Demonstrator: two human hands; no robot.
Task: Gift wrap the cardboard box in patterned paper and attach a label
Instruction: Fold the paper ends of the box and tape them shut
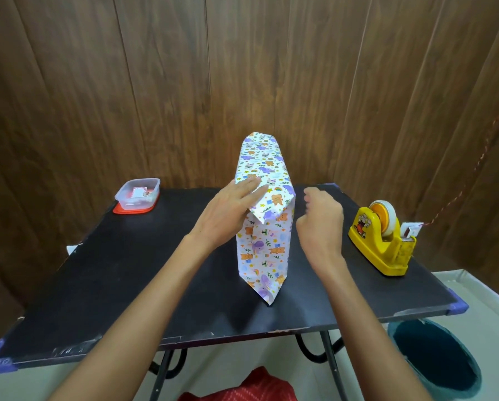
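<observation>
Head view: wrapped box [264, 227] stands on edge, long axis running away; left fingers [249, 188] flat, right fingers [309, 198] curled.

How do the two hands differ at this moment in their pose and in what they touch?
The left hand lies flat with open fingers, pressing the folded flap of the wrapped box; the right hand is loosely curled and touches nothing, hovering beside the box, nearer the tape dispenser. Both are bare and above the black table.

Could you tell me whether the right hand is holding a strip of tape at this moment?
No, the right hand hovers loosely curled and empty beside the wrapped box, apart from the tape dispenser further right.
</observation>
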